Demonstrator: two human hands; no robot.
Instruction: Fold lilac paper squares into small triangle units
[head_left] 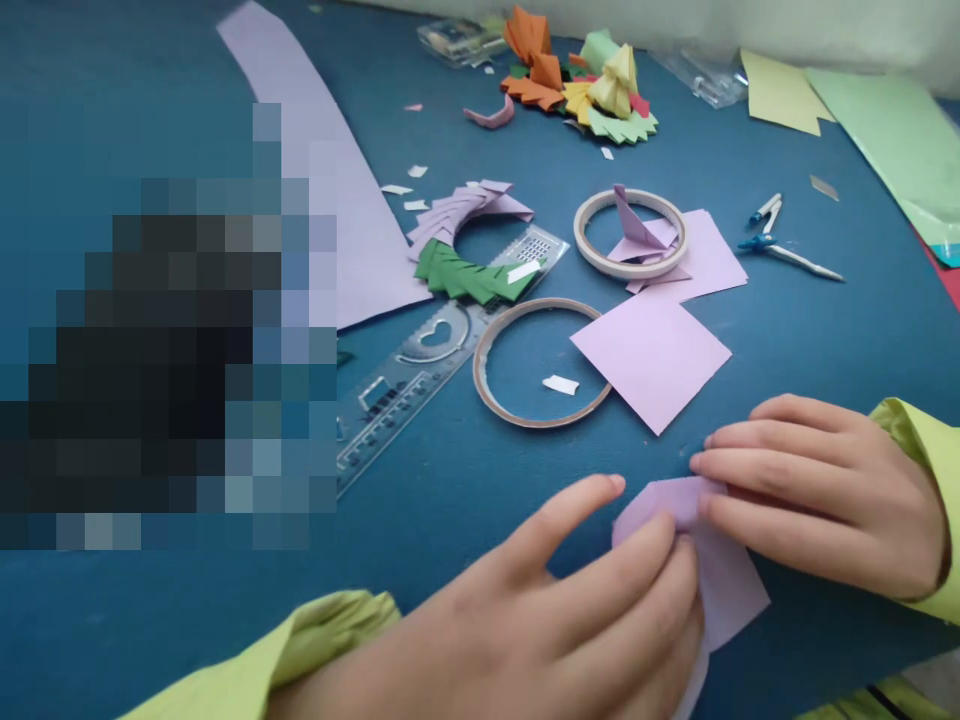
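A lilac paper square, partly folded over at its top, lies on the blue table near the front edge. My left hand presses its curled fingers onto the folded part, with one finger stretched out beside the paper; the hand covers its left side. At the upper right of the fold, my right hand holds the paper with its fingertips. Just beyond my hands is a flat lilac square, its left corner over a tape roll.
A second tape roll surrounds folded lilac pieces. Left of it, a lilac and green folded-paper arc overlaps a clear ruler. A compass lies right; coloured paper models stand behind. A pixelated patch hides the left side.
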